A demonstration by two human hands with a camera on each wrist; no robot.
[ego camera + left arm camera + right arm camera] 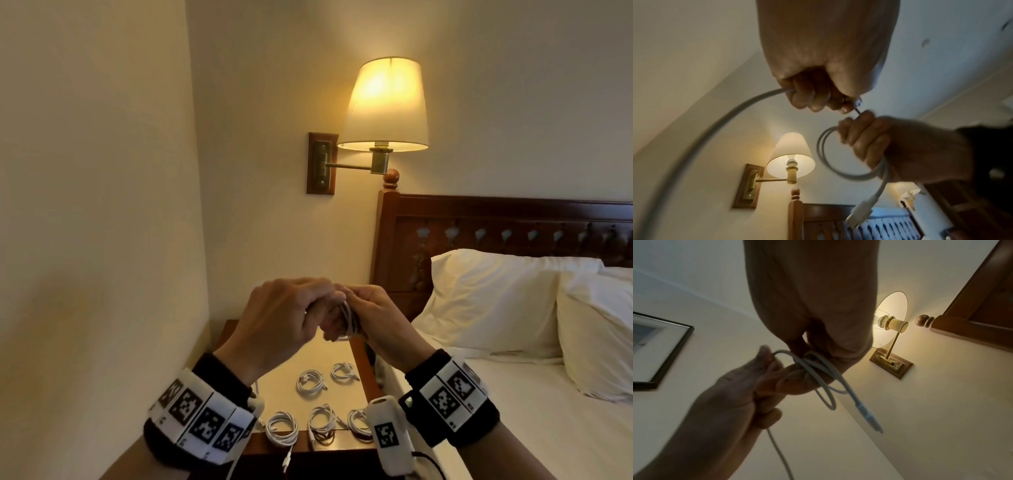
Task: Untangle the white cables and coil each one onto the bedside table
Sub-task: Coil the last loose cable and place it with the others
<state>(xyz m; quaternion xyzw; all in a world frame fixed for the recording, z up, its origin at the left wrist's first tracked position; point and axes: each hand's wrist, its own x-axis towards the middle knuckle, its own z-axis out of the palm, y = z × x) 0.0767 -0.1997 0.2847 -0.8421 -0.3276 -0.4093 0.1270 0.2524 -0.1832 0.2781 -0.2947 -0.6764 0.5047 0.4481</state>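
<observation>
Head view: you hold the white cable (347, 320) up between both hands, above the bedside table (329, 353), where five finished coils (311, 383) lie.

L wrist view: your left hand (824, 68) clenches the loose run, feeding it.

R wrist view: your right hand (812, 331) grips the loops; connector dangles. Probably mid-coil, though blurred. Next: wind in the slack, set it down.

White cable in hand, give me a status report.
Left hand feeding the white cable; right hand gripping its loops. Five coiled cables on the bedside table. Nothing obstructing.
</observation>
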